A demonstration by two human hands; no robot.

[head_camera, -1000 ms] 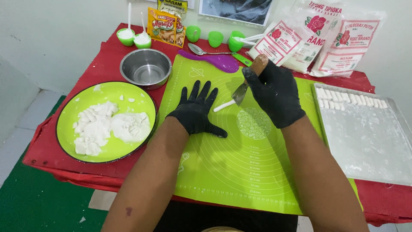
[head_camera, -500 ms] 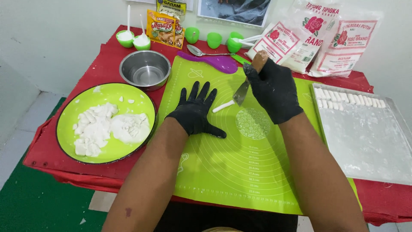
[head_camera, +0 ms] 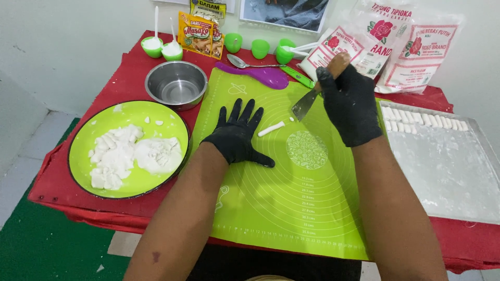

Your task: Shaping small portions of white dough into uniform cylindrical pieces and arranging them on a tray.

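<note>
Mat (head_camera: pixel 271 208): centre of table.
Plate (head_camera: pixel 88 130): left of mat, bowl (head_camera: pixel 176 83) behind it.
Tray (head_camera: pixel 448 171): right of mat.
Dough strip (head_camera: pixel 272 128): on mat (between hands).

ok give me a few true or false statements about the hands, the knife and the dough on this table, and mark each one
1. The right hand grips a knife by its wooden handle. True.
2. The left hand is closed in a fist around the dough strip. False: it lies flat with spread fingers on the green mat, beside the strip.
3. The green plate holds white dough pieces. True.
4. The steel bowl is full of dough. False: it looks empty.
5. Cut white pieces lie in a row along the far edge of the metal tray. True.
6. Both hands are bare. False: both wear black gloves.
</note>
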